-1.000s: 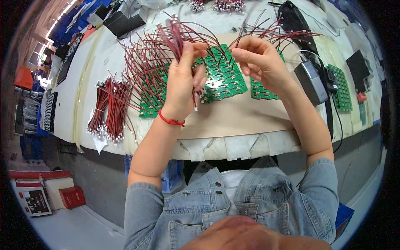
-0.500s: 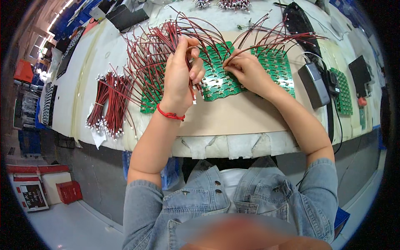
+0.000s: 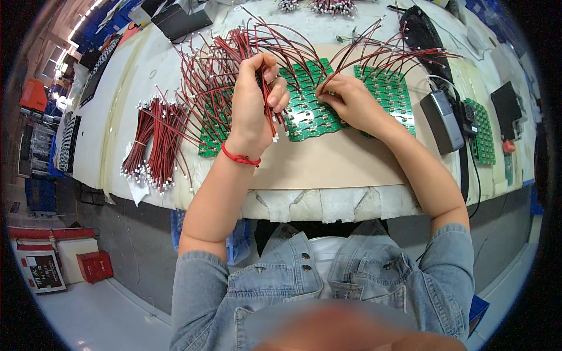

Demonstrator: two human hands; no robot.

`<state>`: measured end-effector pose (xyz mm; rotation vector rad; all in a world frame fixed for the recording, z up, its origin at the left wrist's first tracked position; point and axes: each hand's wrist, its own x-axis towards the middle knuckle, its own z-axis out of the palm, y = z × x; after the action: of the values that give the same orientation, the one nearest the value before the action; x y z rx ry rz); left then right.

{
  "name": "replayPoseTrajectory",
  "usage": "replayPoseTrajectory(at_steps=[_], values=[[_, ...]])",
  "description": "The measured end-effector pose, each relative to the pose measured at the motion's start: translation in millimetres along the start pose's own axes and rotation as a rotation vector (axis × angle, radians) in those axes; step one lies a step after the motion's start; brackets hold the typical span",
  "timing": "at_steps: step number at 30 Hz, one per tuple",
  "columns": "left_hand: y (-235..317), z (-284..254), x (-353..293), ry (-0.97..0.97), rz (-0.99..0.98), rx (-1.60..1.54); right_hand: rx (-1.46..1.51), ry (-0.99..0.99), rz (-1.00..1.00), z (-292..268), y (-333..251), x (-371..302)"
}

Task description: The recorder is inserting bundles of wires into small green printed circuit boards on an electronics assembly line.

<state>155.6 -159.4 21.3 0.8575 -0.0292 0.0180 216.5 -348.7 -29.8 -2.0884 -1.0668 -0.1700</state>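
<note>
My left hand [image 3: 256, 102] is closed round a bundle of red and black wires [image 3: 236, 45] with small white connectors at their ends. Its fingers curl over the bundle, and a few connector ends hang below the palm. At the middle green circuit board [image 3: 313, 124], my right hand [image 3: 351, 102] pinches a red-and-black wire [image 3: 333, 71] close to the board's surface; the fingertips partly hide the end. More wires arch up from this board, from the right green board [image 3: 391, 96] and from the left green board [image 3: 211, 142], which the wires largely cover.
The boards rest on a tan sheet [image 3: 328, 169] over the white worktable. Tied wire bundles [image 3: 164, 143] lie to the left. At right are a grey power-bank-like box [image 3: 441, 121] with cables, another green board [image 3: 483, 131] and a black pouch [image 3: 422, 36].
Both hands stay almost in place. My left hand has shifted very slightly, with the wire bundle still in it; my right hand remains pinched at the middle board.
</note>
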Motion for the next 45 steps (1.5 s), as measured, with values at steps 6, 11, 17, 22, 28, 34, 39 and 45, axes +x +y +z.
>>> replayPoseTrajectory(at_steps=[6, 11, 17, 22, 28, 34, 39, 45], values=[[-1.0, 3.7, 1.0, 0.012, -0.025, 0.054, -0.059, -0.026, -0.022, 3.5, 5.9, -0.1], [-3.1, -3.3, 4.7, -0.012, -0.057, 0.014, -0.055, -0.037, -0.035, 2.3, 3.4, 0.2], [-5.7, 2.0, 2.2, 0.048, 0.000, 0.061, -0.072, 0.051, 0.092, -12.5, -12.5, -1.6], [-10.1, 5.1, -0.7, 0.124, 0.071, 0.117, 0.515, -0.310, 0.462, -22.4, -53.8, -4.0], [-20.5, 13.8, -4.5, 0.184, 0.156, 0.166, 0.776, -0.265, 0.458, 1.1, -77.7, -11.9], [-21.3, 14.0, -3.2, 0.195, 0.221, 0.272, 0.752, -0.325, 0.607, -19.8, -72.6, -5.8], [-24.4, 15.2, -3.7, 0.192, 0.268, 0.324, 1.377, -0.483, 0.790, -22.1, -66.6, -6.7], [-20.9, 16.2, -6.7, 0.117, 0.307, 0.331, 1.457, -0.479, 0.764, -21.4, -60.4, -7.6]])
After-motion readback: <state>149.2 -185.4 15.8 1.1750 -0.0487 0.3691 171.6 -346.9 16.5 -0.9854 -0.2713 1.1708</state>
